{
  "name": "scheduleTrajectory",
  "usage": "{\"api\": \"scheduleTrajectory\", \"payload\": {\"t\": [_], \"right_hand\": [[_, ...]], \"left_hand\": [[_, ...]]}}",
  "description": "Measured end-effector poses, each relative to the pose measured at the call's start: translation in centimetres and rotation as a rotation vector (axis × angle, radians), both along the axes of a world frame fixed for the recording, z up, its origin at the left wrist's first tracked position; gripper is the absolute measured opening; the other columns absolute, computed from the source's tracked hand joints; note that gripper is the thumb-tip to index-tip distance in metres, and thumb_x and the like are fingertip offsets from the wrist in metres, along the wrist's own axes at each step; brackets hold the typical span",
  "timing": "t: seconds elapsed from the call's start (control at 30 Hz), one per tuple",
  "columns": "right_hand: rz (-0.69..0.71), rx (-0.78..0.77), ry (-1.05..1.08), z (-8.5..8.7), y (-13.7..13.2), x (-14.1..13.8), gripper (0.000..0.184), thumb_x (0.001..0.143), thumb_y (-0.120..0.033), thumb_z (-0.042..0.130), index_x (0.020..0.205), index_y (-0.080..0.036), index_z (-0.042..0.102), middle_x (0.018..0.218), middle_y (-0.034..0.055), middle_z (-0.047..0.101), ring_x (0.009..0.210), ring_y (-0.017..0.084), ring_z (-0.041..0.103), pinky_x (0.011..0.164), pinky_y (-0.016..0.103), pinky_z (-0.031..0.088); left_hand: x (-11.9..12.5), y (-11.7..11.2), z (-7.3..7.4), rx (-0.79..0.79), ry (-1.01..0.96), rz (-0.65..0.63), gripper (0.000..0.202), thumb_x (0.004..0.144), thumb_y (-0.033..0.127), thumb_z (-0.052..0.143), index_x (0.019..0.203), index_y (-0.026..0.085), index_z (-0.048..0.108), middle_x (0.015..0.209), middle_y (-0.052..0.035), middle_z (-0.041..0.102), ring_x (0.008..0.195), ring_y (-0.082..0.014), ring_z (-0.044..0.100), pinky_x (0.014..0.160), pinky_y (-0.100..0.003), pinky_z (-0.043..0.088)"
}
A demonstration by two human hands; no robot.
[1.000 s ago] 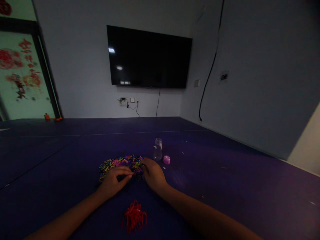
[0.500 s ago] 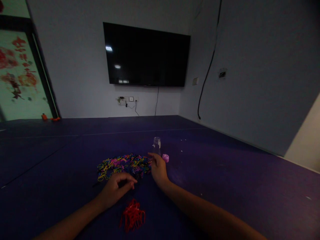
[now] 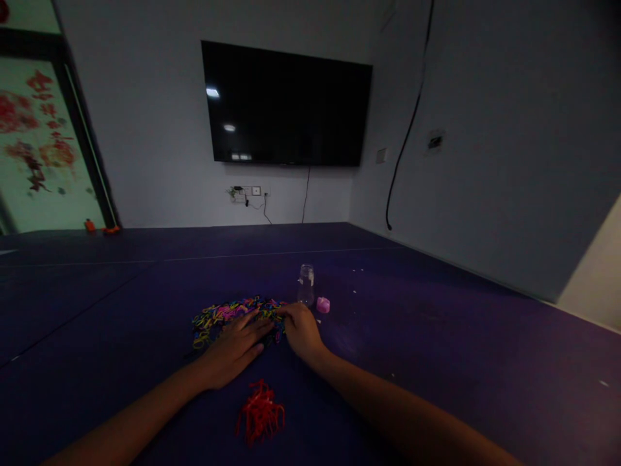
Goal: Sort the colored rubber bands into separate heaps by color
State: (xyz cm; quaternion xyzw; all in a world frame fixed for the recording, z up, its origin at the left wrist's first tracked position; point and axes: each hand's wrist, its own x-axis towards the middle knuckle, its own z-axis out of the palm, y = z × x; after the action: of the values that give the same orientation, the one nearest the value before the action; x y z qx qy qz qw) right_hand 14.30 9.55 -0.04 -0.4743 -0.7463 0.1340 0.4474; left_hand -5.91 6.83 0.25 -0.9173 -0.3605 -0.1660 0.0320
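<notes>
A spread pile of many-coloured elastic bands (image 3: 208,320) lies on the purple surface. My left hand (image 3: 235,349) rests on the pile's near side, fingers stretched out and apart, holding nothing. At the right end of the pile, my right hand (image 3: 303,331) has its fingers bent and closed, with the tips among the bands; whatever may be between them is too small to make out. Closer to me sits a separate heap of red elastic bands (image 3: 262,413). Just beyond my right hand stands a clear bottle (image 3: 306,285), with a pink cap (image 3: 323,305) beside it.
The purple surface (image 3: 436,362) stretches to the walls, with small white scraps on it to the right. A large black television (image 3: 288,107) hangs on the far wall above some sockets (image 3: 250,191). A black cable (image 3: 405,133) runs down the right wall.
My left hand has moved forward onto the pile and its fingers have spread from a curled shape. My right hand has shifted slightly left and its fingers have bent down into the bands.
</notes>
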Motion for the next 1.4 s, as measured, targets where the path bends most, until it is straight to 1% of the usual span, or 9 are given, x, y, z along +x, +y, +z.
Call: {"api": "scheduleTrajectory", "payload": {"t": [0.1,0.23,0.33,0.53,0.7,0.9,1.03,1.27,1.4], "right_hand": [[0.01,-0.001,-0.059,0.19,-0.19,0.02,0.035,0.078,-0.004,0.044,0.092,-0.02,0.072,0.092,0.0048,0.072,0.091,0.018,0.064,0.088,0.03,0.045],[-0.078,-0.039,-0.087,0.24,-0.32,0.15,0.035,0.081,-0.006,0.044,0.096,-0.02,0.072,0.095,0.0046,0.072,0.092,0.018,0.065,0.087,0.029,0.046],[-0.124,-0.049,-0.122,0.26,-0.38,0.21,0.034,0.08,-0.007,0.045,0.096,-0.021,0.072,0.098,0.0046,0.071,0.094,0.018,0.064,0.087,0.029,0.045],[-0.102,-0.035,-0.152,0.21,-0.31,0.25,0.035,0.078,-0.005,0.046,0.092,-0.021,0.073,0.098,0.0041,0.071,0.095,0.018,0.064,0.088,0.028,0.045],[-0.049,-0.024,-0.184,-0.01,-0.2,0.22,0.033,0.076,-0.004,0.048,0.083,-0.022,0.074,0.093,0.0032,0.072,0.094,0.018,0.063,0.089,0.03,0.044],[-0.041,-0.003,-0.271,-0.33,0.0,0.19,0.033,0.075,-0.003,0.048,0.075,-0.023,0.074,0.095,0.0032,0.072,0.097,0.018,0.062,0.089,0.029,0.044],[-0.04,-0.015,-0.261,-0.41,0.03,0.17,0.033,0.073,-0.002,0.048,0.076,-0.022,0.074,0.095,0.0035,0.072,0.096,0.018,0.062,0.088,0.028,0.044],[-0.147,0.018,-0.188,0.05,-0.49,0.21,0.036,0.075,-0.003,0.046,0.085,-0.022,0.074,0.102,0.0045,0.07,0.1,0.02,0.059,0.09,0.031,0.043],[-0.075,0.031,-0.232,0.26,-0.66,0.08,0.033,0.076,-0.004,0.048,0.086,-0.022,0.074,0.102,0.0037,0.07,0.101,0.021,0.058,0.091,0.032,0.041]], "left_hand": [[0.0,0.21,-0.29,0.017,-0.036,0.026,0.043,0.096,0.033,0.037,0.139,0.028,0.037,0.139,-0.0047,0.048,0.133,-0.0254,0.034,0.106,-0.05,0.034],[0.03,0.41,-0.6,0.094,-0.101,0.127,0.035,0.095,0.035,0.037,0.121,0.021,0.056,0.122,-0.0083,0.06,0.125,-0.0257,0.043,0.105,-0.048,0.036],[0.06,0.4,-0.69,0.147,-0.146,0.161,0.033,0.094,0.036,0.038,0.112,0.02,0.061,0.115,-0.0081,0.063,0.121,-0.0255,0.047,0.104,-0.047,0.037],[-0.01,0.36,-0.74,0.144,-0.149,0.183,0.032,0.093,0.036,0.04,0.11,0.019,0.061,0.116,-0.0081,0.062,0.119,-0.026,0.048,0.103,-0.048,0.038],[-0.08,0.37,-0.8,0.156,-0.137,0.181,0.033,0.094,0.036,0.04,0.116,0.02,0.059,0.122,-0.0083,0.06,0.122,-0.0262,0.046,0.104,-0.048,0.036],[0.06,0.11,-0.41,0.042,-0.026,0.054,0.041,0.094,0.033,0.04,0.135,0.028,0.044,0.143,-0.0045,0.043,0.134,-0.0262,0.031,0.106,-0.051,0.031],[0.22,-0.2,-0.05,0.0,-0.025,0.032,0.042,0.095,0.033,0.04,0.137,0.03,0.041,0.138,-0.0047,0.049,0.134,-0.0256,0.032,0.105,-0.05,0.033],[0.31,-0.21,-0.1,0.084,-0.1,0.141,0.033,0.093,0.035,0.043,0.117,0.02,0.058,0.123,-0.0088,0.059,0.123,-0.0268,0.044,0.104,-0.051,0.035],[0.23,0.04,-0.33,0.123,-0.105,0.226,0.032,0.092,0.036,0.042,0.113,0.018,0.06,0.117,-0.0092,0.062,0.12,-0.0283,0.046,0.104,-0.052,0.034]]}}
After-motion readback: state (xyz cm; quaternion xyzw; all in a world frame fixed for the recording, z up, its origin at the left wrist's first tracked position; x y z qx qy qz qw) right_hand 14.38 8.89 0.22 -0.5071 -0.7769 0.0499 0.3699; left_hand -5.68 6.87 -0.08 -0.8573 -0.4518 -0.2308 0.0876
